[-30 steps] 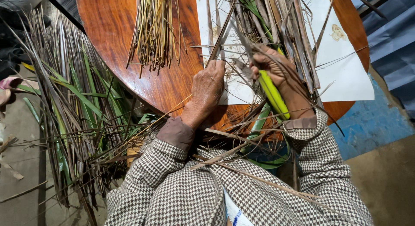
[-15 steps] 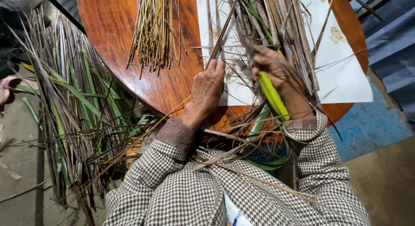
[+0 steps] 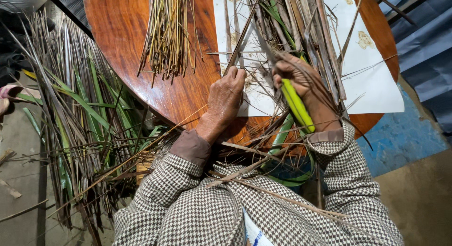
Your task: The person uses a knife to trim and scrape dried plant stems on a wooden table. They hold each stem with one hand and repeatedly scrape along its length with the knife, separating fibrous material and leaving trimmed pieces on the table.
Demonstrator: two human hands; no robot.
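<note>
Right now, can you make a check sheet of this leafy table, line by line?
Surface: round reddish wooden table, partly covered by white paper sheets with small stains.
Job's things: dry and green leaf strips piled on the paper; a yellow-green handled tool; its blade is hidden.
Clutter: bundle of thin yellowish sticks on the wood; long leaves heaped off the table's left edge.
Grippers: left hand pinches a thin strip on the paper; right hand grips the tool.
Cables: nothing seen.
Surroundings: blue sheeting to the right, bare floor with scraps.
</note>
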